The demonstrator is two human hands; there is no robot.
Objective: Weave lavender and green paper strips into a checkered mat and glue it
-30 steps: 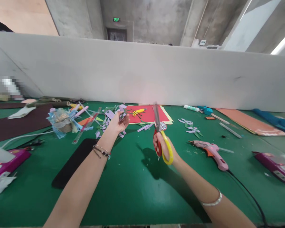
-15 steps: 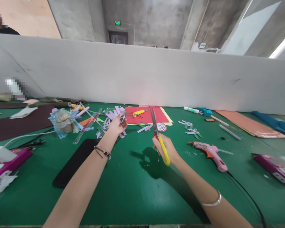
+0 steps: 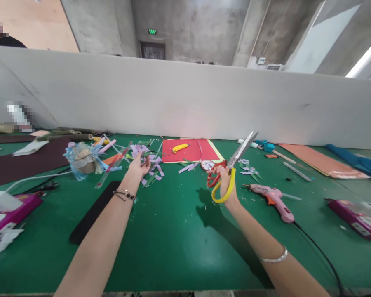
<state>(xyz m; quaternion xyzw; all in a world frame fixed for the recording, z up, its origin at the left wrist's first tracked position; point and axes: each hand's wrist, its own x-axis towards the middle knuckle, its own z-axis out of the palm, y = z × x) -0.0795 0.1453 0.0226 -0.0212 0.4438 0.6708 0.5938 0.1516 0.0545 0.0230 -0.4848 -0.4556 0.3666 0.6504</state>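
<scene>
My right hand (image 3: 225, 181) is wrapped around a pair of scissors (image 3: 230, 173) with one red and one yellow handle loop. The long metal blades point up and to the right, above the table. At the left, my left hand (image 3: 137, 168) rests at a pile of purple and green paper strips (image 3: 154, 167). Its thumb and fingers are partly apart, and no strip is plainly seen between them. More purple strips (image 3: 188, 168) lie in front of a red sheet (image 3: 187, 156), which bears a yellow utility knife (image 3: 179, 148). A small round patterned disc (image 3: 207, 165) is beside my right hand.
A pink glue gun (image 3: 273, 198) lies right, its cable running to the front edge. Woven strip pieces (image 3: 250, 170) are behind it. Left are a black phone-like slab (image 3: 94, 214), a clear ruler (image 3: 113, 168), a blue-fringed bundle (image 3: 85, 161) and a purple power strip (image 3: 21, 208).
My right hand has moved right, and the scissors have swung so their blades point up to the right. My left hand has shifted left, and the raised purple strips now lie lower.
</scene>
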